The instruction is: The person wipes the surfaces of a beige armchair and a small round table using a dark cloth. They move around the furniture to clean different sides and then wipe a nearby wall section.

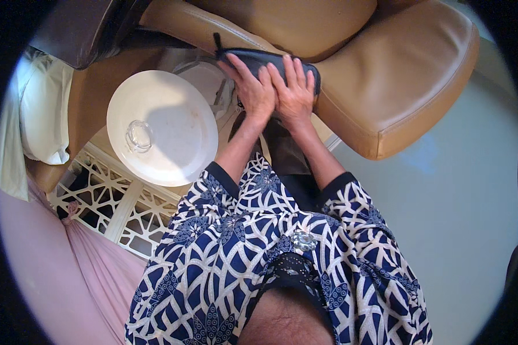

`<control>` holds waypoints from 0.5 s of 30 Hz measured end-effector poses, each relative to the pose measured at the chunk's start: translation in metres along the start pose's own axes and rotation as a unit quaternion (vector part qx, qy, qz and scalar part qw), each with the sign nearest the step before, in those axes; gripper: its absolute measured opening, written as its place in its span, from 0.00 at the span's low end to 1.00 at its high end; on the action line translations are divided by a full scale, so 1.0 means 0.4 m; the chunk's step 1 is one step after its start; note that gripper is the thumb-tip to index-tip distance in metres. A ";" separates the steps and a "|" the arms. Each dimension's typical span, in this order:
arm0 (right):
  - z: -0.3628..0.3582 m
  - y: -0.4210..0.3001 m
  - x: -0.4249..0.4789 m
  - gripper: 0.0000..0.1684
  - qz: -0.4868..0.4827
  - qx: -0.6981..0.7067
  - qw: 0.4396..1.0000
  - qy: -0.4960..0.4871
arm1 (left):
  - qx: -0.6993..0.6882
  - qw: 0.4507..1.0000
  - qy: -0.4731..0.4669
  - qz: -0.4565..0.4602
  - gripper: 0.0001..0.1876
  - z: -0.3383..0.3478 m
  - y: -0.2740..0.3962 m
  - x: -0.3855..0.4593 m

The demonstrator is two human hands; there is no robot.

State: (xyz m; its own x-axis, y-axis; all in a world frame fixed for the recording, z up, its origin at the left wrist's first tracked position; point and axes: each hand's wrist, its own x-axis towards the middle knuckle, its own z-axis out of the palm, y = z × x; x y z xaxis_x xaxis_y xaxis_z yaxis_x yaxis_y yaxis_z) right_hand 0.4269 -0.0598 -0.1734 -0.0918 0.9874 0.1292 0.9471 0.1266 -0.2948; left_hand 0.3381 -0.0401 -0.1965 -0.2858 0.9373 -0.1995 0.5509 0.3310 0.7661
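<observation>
A black leather-like pouch lies against the edge of a tan upholstered chair. A dark pull tab sticks up at its left end. My left hand rests on the pouch's left half, fingers spread over its surface. Close beside it, my right hand lies flat on the right half with its fingers apart. The two thumbs nearly meet at the middle. Under the palms, the pouch's lower side is hidden.
The tan chair seat spreads to the upper right. Left of my arms stands a round white table or stool bearing a small clear glass dish. Beyond are a white lattice panel, pink cloth and a pale cushion.
</observation>
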 end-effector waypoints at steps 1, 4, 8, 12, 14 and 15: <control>-0.007 0.007 -0.018 0.21 0.003 -0.001 1.000 0.008 | -0.012 1.000 -0.015 0.004 0.40 -0.002 0.010 -0.026; -0.016 0.018 -0.041 0.23 0.009 0.027 0.999 -0.029 | -0.095 0.989 -0.103 -0.048 0.39 -0.017 0.027 -0.083; -0.007 0.016 -0.018 0.30 0.006 -0.007 0.999 -0.040 | -0.181 0.979 -0.052 -0.072 0.34 -0.031 0.023 -0.091; 0.018 -0.010 0.064 0.34 -0.017 0.012 1.000 -0.017 | -0.248 0.960 0.057 -0.115 0.28 -0.017 0.004 -0.013; 0.047 -0.044 0.132 0.34 -0.043 0.041 0.998 0.008 | -0.292 0.944 0.108 -0.112 0.28 -0.022 -0.014 0.058; 0.065 -0.062 0.170 0.33 -0.062 0.056 0.996 0.020 | -0.310 0.935 0.118 -0.125 0.28 -0.032 -0.027 0.100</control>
State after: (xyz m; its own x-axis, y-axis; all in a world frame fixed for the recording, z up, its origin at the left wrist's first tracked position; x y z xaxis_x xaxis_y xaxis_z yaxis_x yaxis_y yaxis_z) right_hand 0.3890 0.0066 -0.1819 -0.1915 0.9592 0.2080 0.8887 0.2594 -0.3781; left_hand 0.3107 -0.0074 -0.2049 -0.5500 0.7650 -0.3352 -0.0954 0.3412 0.9351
